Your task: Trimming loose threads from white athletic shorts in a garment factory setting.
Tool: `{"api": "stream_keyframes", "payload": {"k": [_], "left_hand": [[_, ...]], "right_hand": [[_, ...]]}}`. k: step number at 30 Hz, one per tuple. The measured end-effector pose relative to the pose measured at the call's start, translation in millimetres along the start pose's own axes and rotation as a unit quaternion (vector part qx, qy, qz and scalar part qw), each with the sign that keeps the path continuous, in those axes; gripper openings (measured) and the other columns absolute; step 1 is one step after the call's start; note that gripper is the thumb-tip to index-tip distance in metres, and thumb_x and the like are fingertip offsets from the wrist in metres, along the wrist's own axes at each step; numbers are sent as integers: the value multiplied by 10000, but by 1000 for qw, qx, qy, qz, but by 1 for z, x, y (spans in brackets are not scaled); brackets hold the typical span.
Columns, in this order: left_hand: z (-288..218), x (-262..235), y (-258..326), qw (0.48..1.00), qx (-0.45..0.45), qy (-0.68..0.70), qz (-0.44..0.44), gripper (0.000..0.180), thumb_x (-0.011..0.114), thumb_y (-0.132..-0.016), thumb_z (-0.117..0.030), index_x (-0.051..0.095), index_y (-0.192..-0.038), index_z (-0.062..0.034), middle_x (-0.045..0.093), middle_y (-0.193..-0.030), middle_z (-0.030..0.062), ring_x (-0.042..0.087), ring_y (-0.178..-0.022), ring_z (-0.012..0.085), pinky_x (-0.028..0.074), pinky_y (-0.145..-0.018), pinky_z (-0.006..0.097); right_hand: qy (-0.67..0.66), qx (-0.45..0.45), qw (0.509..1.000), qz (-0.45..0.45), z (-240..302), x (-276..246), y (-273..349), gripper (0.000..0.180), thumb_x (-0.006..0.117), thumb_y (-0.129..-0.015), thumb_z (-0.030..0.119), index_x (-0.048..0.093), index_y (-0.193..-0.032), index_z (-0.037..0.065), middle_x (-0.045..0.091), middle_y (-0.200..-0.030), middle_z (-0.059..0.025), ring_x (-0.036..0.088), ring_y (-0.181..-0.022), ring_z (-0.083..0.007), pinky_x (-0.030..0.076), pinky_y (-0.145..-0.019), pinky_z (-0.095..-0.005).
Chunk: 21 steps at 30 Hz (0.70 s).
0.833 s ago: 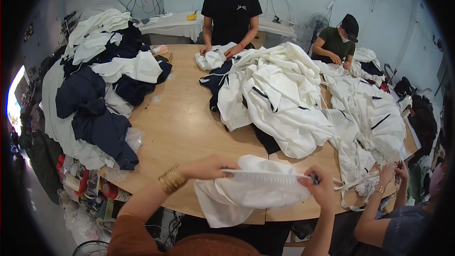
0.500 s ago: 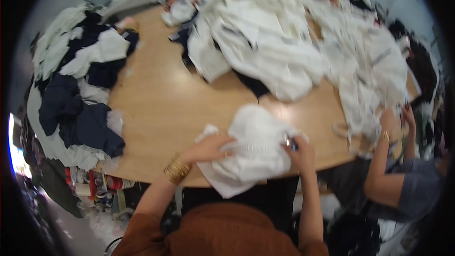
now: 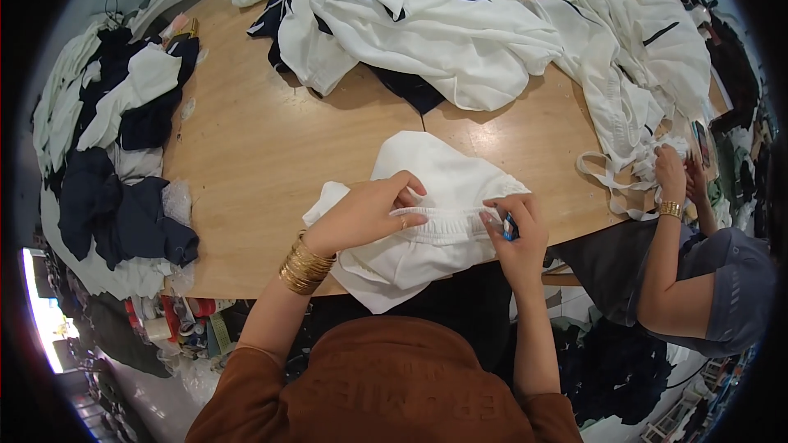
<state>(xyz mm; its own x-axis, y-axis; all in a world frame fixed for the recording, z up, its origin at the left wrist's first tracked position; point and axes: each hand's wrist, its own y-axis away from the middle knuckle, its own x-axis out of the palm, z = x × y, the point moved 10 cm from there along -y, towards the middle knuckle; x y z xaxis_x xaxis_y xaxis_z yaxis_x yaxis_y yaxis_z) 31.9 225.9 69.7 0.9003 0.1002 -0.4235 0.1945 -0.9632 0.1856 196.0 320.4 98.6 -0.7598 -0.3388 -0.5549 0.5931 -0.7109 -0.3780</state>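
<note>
A white garment (image 3: 431, 168) with a gathered elastic waistband (image 3: 447, 227) lies bunched at the table's near edge. From the left, my left hand (image 3: 367, 212) holds the waistband, its thumb and a finger against the gathers. My right hand (image 3: 520, 239) pinches the band's other end between thumb and fingers. In that same hand sits a small blue-and-dark tool (image 3: 510, 228), mostly hidden by the fingers, so its kind is unclear. Part of the garment hangs over the edge towards me.
Across the wooden table (image 3: 271, 156) rises a large heap of white garments (image 3: 435, 41) with navy trim. Navy and white clothes (image 3: 148, 217) are piled at the left. On the right, a co-worker's hand (image 3: 669, 172) handles white fabric, with a white drawstring (image 3: 603, 168) nearby.
The view has tilted down, so the table's far side sits higher. My hands stay on the garment, with the waistband now spread flatter between them.
</note>
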Motion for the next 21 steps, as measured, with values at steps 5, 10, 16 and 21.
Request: {"api": "stream_keyframes", "payload": {"k": [5,10,16,21], "left_hand": [[6,8,3,998,-24,13,64,195,592,-853,-168,517,-936,-9,628,-832,105,605,-767,189,456,-702,293],[-11,1,4,979,-33,197,37,168,598,-852,-128,523,-966,-31,571,-915,20,543,-796,90,437,-715,248],[-31,-2,7,979,-12,203,6,241,621,-850,-119,507,-1048,-46,550,-880,-13,524,-760,35,423,-680,196],[-37,-3,12,979,0,205,20,270,620,-852,-111,495,-1082,-42,557,-908,-5,524,-765,32,422,-687,190]], "right_hand": [[-105,35,993,44,18,14,14,234,679,-688,-39,664,-881,93,539,-750,-19,523,-605,-102,365,-490,-221],[-171,28,981,85,37,29,11,306,667,-670,-56,680,-917,123,545,-791,-5,563,-637,-113,426,-533,-237],[-114,-80,982,129,59,39,15,291,654,-682,-54,678,-901,136,543,-744,-10,564,-624,-109,415,-522,-227],[-289,105,945,115,32,34,15,121,647,-752,-18,643,-846,57,558,-714,17,518,-634,-53,373,-544,-191]]}}
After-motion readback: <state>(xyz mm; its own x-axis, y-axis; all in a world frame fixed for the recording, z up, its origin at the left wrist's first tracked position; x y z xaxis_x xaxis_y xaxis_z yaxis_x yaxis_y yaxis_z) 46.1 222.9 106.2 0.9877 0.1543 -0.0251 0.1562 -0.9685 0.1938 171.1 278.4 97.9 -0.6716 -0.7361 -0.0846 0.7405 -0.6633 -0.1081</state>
